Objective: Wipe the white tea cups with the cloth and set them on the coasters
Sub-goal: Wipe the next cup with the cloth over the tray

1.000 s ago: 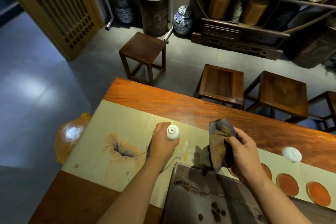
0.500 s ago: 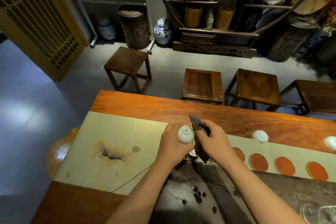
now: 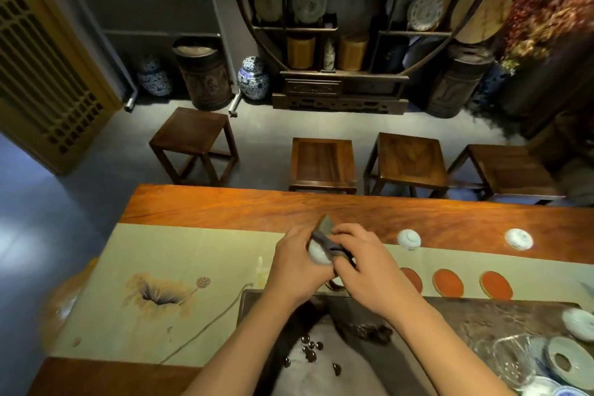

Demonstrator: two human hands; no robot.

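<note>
**Wiping a cup above the counter**

Holding a white cup (image 3: 316, 255) in curled fingers, the left hand (image 3: 297, 267) is keeping it above the counter (image 3: 225, 206). The right hand (image 3: 360, 270) is gripping the dark cloth (image 3: 328, 239) and pressing it on the cup. Two more cups (image 3: 409, 238) are sitting upside down behind the orange coasters (image 3: 448, 283).

Non-task items: furniture, ceramics, tray area.
Four wooden stools (image 3: 323, 161) stand on the floor beyond the table's far edge. Behind them, a round-framed display shelf (image 3: 340, 26) holds plates and canisters; a blue-and-white jar (image 3: 253, 78) stands to its left. Dark stone tea tray (image 3: 450, 325) near, glassware at right.
</note>
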